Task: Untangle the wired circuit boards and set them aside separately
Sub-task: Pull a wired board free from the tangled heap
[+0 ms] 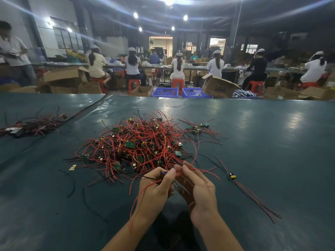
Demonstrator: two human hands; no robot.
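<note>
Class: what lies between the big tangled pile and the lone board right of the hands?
Head view: only stray red and black wire ends on the green table, no boards.

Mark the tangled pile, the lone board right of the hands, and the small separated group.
tangled pile (137,144): head view, red wires at its centre.
lone board (232,176): head view, the board itself.
separated group (196,128): head view, its clustered boards.

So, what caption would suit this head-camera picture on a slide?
Left hand and right hand tease red wires from the tangled pile of boards on a green table.
</note>
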